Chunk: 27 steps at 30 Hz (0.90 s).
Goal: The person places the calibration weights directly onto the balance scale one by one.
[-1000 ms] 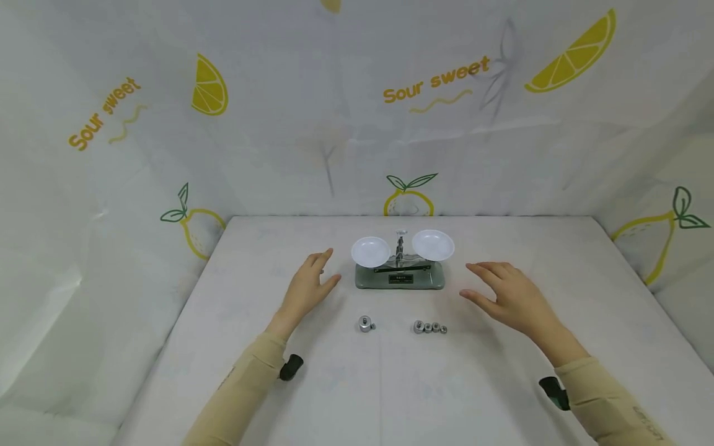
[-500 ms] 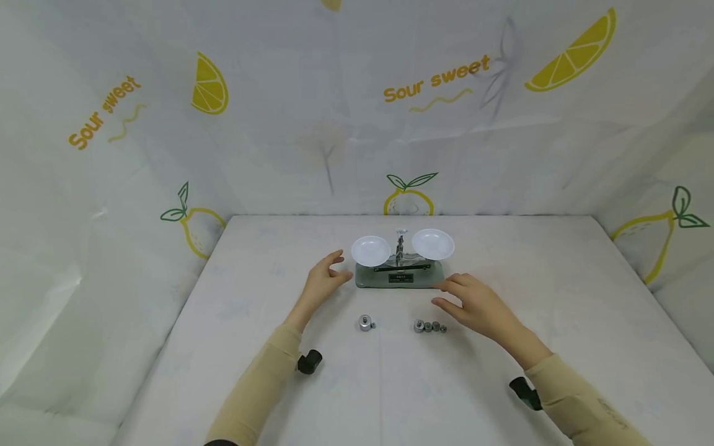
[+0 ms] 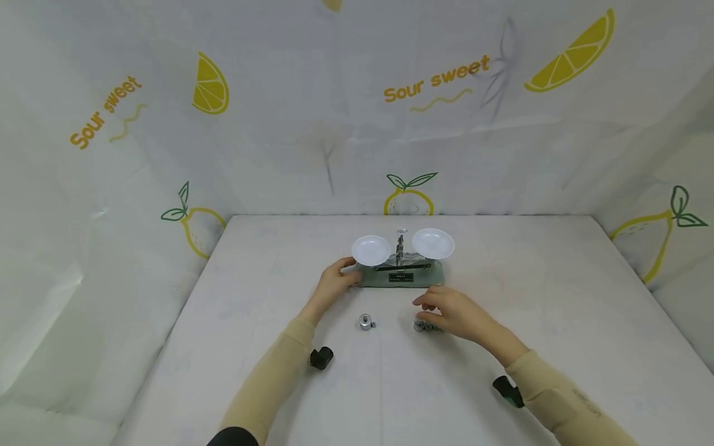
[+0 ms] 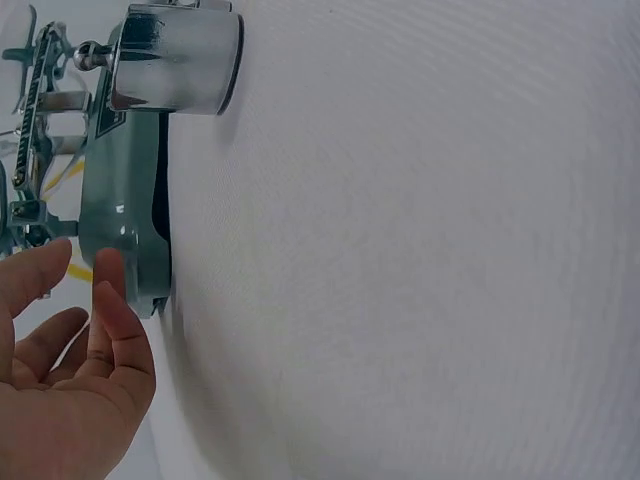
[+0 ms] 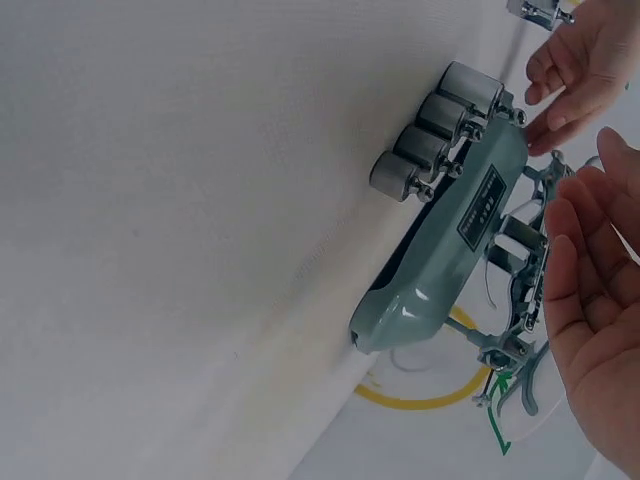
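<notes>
1. The left hand (image 3: pixel 333 283) is at the left end of the balance scale (image 3: pixel 400 278), fingertips at its base; its grip is wide, thumb and fingers apart. Whether it touches the base firmly, I cannot tell.
2. Nearer the person, a large weight (image 3: pixel 365 321) stands upright on the worktop (image 3: pixel 279 248), a tiny weight (image 3: pixel 374 325) just beside it.
3. The balance scale stands toward the back of the worktop. The work looks barely begun: the left pan (image 3: pixel 370 251) and right pan (image 3: pixel 433 243) are both fitted, but no weight lies on either, so handling the weights seems all left. Its long axis runs left to right, nameplate facing the person; the beam dips slightly leftward.
4. In front of its right half, four weights (image 5: pixel 420 148) stand upright in a left-to-right row, knobs up, largest leftmost.
5. The right hand (image 3: pixel 454 313) hovers over that row, its grip partly spread and holding nothing.
</notes>
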Motion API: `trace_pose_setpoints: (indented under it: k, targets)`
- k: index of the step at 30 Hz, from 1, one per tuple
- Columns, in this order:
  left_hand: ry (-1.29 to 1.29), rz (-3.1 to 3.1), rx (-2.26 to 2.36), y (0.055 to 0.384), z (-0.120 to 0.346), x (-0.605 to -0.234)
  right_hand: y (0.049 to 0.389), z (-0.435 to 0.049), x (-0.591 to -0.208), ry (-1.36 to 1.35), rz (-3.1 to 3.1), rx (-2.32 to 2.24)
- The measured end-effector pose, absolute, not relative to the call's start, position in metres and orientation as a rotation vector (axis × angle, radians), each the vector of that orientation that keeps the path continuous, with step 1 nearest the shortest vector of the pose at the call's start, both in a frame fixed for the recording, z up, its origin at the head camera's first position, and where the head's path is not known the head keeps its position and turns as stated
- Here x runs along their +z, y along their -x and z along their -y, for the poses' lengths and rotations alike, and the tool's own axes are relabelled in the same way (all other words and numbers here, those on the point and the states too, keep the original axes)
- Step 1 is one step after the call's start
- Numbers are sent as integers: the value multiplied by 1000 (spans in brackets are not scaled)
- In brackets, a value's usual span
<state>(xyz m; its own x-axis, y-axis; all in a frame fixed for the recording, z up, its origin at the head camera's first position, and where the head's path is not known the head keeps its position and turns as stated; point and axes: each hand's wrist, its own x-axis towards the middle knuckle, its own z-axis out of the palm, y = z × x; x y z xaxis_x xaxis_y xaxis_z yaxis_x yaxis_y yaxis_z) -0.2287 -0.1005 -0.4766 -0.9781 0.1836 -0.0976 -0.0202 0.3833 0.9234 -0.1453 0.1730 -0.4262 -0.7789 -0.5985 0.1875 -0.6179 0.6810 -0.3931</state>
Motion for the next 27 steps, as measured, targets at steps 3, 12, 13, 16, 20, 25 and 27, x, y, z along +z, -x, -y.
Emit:
trace_pose_setpoints:
  k: [3, 12, 13, 16, 20, 25, 27]
  targets:
    - [-120, -2457, 1631, 231, 98, -480, 146, -171, -428, -1049, 2893, 715]
    - [-106, -2430, 1636, 233, 92, -482, 152, -171, -437, -1093, 2981, 789]
    - [-106, -2431, 1637, 233, 91, -483, 153, -171, -438, -1093, 2990, 794]
    - [-106, -2444, 1629, 234, 89, -486, 155, -174, -441, -1077, 3017, 807]
    - [-93, -2462, 1616, 235, 88, -488, 156, -180, -445, -1049, 3029, 794]
    - [-84, -2476, 1610, 235, 87, -487, 157, -189, -445, -1005, 3046, 779]
    - [-91, -2481, 1603, 235, 87, -487, 157, -193, -446, -981, 3058, 778]
